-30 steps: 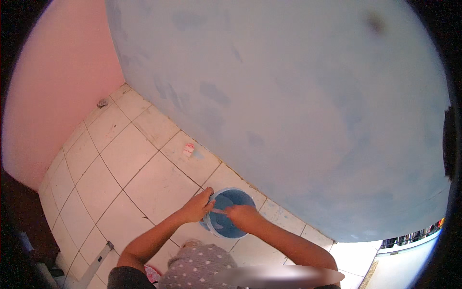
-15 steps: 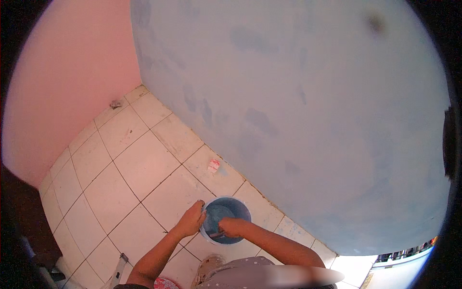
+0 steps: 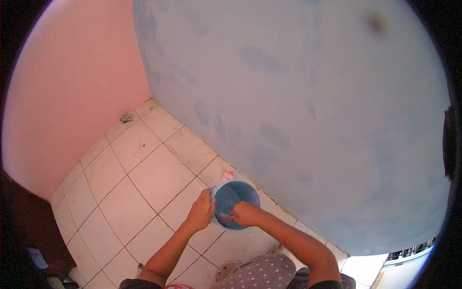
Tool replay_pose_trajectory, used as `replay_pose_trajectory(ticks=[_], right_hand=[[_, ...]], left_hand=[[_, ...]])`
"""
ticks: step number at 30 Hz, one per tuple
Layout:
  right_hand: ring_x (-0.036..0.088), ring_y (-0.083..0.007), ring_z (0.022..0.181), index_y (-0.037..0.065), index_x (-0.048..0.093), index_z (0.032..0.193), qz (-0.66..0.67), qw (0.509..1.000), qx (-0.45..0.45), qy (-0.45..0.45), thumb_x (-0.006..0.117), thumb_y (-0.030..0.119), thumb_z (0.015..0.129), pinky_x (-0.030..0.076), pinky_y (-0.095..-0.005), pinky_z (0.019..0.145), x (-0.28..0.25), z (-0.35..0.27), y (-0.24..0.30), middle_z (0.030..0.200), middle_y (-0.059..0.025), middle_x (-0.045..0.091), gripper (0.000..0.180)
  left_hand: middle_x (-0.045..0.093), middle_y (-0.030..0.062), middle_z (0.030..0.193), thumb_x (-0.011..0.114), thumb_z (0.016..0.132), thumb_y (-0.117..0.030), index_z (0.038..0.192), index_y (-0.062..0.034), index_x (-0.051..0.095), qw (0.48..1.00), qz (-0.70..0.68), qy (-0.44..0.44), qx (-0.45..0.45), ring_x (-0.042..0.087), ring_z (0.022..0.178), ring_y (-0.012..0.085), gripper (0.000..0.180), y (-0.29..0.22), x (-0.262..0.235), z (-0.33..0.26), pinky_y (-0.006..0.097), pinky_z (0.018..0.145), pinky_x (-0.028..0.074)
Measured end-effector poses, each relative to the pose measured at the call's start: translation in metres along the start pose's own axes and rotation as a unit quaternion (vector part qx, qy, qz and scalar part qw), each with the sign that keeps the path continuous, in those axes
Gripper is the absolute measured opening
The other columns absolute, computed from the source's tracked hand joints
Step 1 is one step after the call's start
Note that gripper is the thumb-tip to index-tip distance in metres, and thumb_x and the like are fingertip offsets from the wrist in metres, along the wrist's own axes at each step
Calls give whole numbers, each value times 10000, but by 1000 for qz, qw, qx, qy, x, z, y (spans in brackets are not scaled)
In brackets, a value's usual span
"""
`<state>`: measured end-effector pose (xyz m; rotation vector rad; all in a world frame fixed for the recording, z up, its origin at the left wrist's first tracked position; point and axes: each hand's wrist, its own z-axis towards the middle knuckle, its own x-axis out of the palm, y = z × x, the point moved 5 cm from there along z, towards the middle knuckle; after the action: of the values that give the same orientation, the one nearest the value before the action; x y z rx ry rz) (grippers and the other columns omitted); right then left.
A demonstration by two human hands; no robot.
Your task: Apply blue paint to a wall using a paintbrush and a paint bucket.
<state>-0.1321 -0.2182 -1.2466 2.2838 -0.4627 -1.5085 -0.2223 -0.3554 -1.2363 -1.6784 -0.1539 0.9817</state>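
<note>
A round blue bucket (image 3: 234,195) stands on the white tiled floor (image 3: 144,178) close to the blue wall. My left hand (image 3: 201,214) grips its rim on the left side. My right hand (image 3: 243,214) reaches over the near rim into the bucket, fingers closed around something small and pale that I cannot make out. A small white and red packet (image 3: 227,175) lies on the tile just behind the bucket.
A pink wall (image 3: 72,96) meets the blue wall (image 3: 298,111) at the far corner. A small dark scrap (image 3: 126,117) lies near that corner. My knee in dotted grey cloth (image 3: 262,272) is at the lower edge. Dark furniture (image 3: 29,226) stands at the left.
The view has shifted, so the bucket and hands sit lower and more central. My right hand has gone from the bucket's near edge to inside it. The left hand stays on the rim.
</note>
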Motion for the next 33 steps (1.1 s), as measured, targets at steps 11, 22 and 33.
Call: replay_pose_trajectory(ticks=[11,22,33], right_hand=[[648,-321,619,34,721,909,31,993,-76,90,628,245,838,497,-406,591,-150,51,46,710,-205,649,241],[648,-349,655,60,720,924,127,979,-118,107,606,276,856,508,-414,628,-194,148,72,717,-188,657,253],[586,-111,635,-5,575,986,398,875,118,-249,483,137,992,476,-280,589,-239,113,147,702,-29,582,169]], left_hand=[[553,280,987,490,950,-181,1119,25,444,998,-44,-33,-20,569,937,447,270,-35,-95,55,471,813,454],[540,275,940,486,959,-187,1085,24,420,995,77,-32,-51,585,900,432,254,-59,-213,111,477,782,461],[517,289,920,450,972,-162,1051,19,387,988,31,-57,-140,563,866,430,207,-36,-357,124,472,758,438]])
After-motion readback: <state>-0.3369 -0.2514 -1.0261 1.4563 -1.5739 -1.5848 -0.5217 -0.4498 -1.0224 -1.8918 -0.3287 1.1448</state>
